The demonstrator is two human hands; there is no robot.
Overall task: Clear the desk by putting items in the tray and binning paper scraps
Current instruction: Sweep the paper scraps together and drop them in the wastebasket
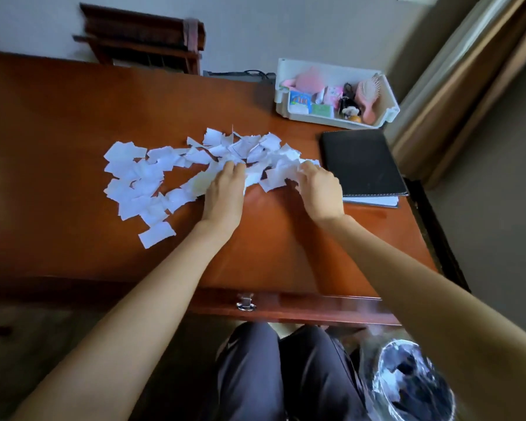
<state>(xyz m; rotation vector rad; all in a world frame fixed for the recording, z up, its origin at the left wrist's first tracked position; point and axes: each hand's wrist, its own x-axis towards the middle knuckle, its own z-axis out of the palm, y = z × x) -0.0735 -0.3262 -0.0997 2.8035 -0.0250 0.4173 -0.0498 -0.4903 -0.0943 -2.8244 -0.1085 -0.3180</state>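
Several white paper scraps (pixel 140 177) lie spread across the middle of the brown desk (pixel 58 117). My left hand (pixel 223 192) lies palm down on the scraps near the pile's middle, fingers curled into them. My right hand (pixel 318 189) rests on the pile's right end, its fingertips tucked into the scraps. A white tray (pixel 336 121) at the desk's back right holds a pink hairbrush (pixel 368 95) and several small items. A bin (pixel 413 381) with a shiny liner stands on the floor at the lower right.
A black folder (pixel 362 162) lies on the desk just right of my right hand, under the tray. A drawer with a metal handle (pixel 246 302) runs along the desk's front edge. A wooden rack (pixel 143 38) stands behind the desk; a curtain (pixel 468 86) hangs at right.
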